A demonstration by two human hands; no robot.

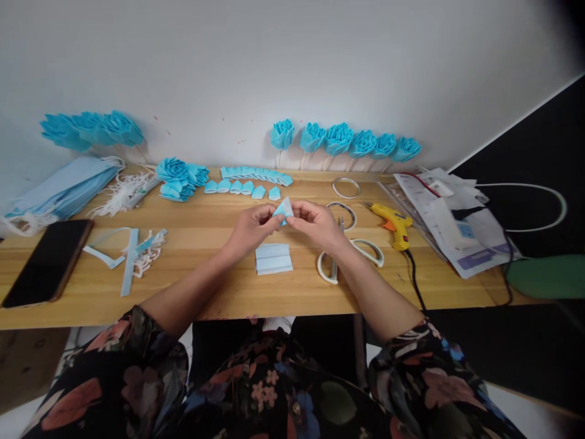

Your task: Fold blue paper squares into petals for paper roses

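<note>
Between my hands, above the middle of the table, is a small folded piece of blue and white mask fabric [284, 210]. My left hand [255, 227] pinches its left side, and my right hand [315, 222] pinches its right side. Just below lies a flat pleated mask piece [273, 259]. Several folded blue petals [236, 187] stand in a row beyond my hands, with an overlapping strip of petals [256, 175] behind them. White-handled scissors [328, 268] rest under my right forearm, partly hidden by it.
A yellow glue gun [397, 227] and tape rolls [346, 188] lie on the right, near plastic packets [479, 244]. Blue fabric flowers [339, 139] on sticks lean along the wall. At left are a phone [48, 262], stacked masks [68, 183], cut strips [130, 262] and loose flowers [176, 177].
</note>
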